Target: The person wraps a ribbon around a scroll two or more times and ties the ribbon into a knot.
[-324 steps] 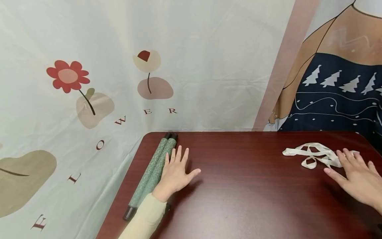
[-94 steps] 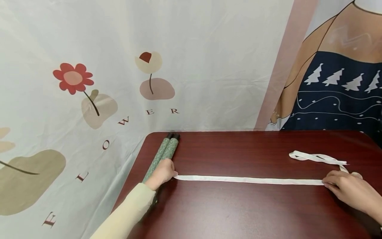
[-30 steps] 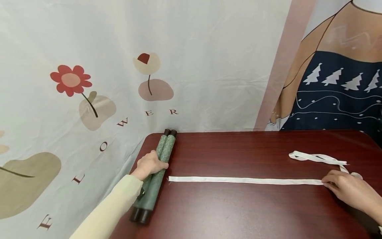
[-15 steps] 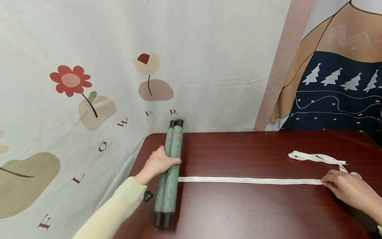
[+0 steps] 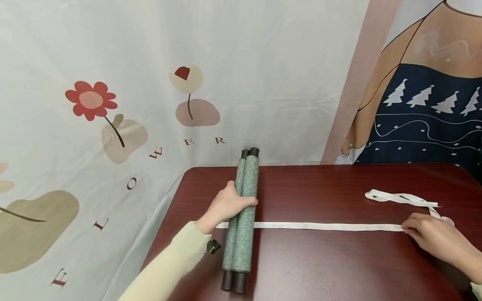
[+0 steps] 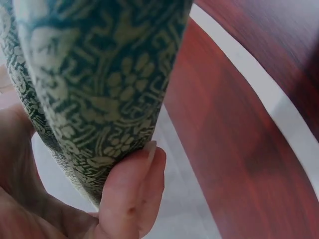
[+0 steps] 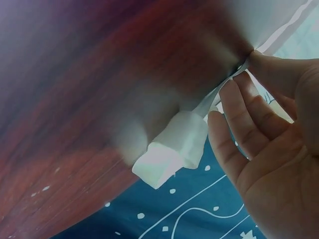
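Observation:
Two rolled scrolls (image 5: 246, 238), green with a pale flower pattern and black end knobs, are side by side in my left hand (image 5: 230, 203). Its thumb lies across the nearer roll; in the left wrist view the patterned scroll (image 6: 109, 89) fills the upper left. The scrolls cross above a white ribbon (image 5: 320, 226) stretched over the table, and whether they touch it I cannot tell. My right hand (image 5: 442, 238) pinches the ribbon between thumb and fingertips at the right. Beyond that pinch the rest of the ribbon lies in loose loops, also visible as folded ribbon (image 7: 179, 144) in the right wrist view.
The dark red wooden table (image 5: 312, 267) has a rounded far left corner. Behind it hangs a pale cloth backdrop (image 5: 271, 83) printed with flowers and letters, with a printed figure at the right. A small dark object (image 5: 213, 246) shows at my left wrist.
Earlier the ribbon lay bunched; both hands then stretched it across the table. My left hand let go of its end, gripped the scrolls at the left and carried them right, over the ribbon.

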Tool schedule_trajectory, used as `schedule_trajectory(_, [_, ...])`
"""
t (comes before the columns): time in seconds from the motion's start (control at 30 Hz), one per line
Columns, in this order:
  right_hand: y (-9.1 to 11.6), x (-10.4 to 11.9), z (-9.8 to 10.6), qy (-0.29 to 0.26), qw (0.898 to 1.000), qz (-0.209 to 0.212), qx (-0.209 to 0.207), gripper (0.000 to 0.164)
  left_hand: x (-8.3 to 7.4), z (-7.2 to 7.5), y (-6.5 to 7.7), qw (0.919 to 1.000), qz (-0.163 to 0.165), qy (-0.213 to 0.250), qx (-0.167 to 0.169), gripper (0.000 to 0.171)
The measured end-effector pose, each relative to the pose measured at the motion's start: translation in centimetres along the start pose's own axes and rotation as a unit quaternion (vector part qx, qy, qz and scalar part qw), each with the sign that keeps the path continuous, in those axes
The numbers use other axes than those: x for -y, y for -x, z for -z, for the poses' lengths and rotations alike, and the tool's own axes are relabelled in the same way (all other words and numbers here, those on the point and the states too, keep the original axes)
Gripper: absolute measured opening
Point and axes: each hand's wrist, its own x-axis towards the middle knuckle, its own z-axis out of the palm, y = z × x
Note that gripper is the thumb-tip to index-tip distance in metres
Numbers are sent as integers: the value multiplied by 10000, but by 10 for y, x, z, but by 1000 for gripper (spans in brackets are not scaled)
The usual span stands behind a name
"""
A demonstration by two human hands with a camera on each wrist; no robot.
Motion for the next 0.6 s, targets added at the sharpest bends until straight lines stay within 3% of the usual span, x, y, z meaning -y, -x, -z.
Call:
schedule_trajectory(0.13, [-3,5,-1,-184,9997,-28,186,18,-10,-17,1,9995,20,223,233,115])
schedule_trajectory(0.37, [-9,9,-3,-182,9991,329,-215,21,-32,-46,5,9968,23,670,432,119])
schedule_trajectory(0.6, [-11,16,-3,-262,9991,326,-108,21,-50,-71,9,9924,68,1082,582,117])
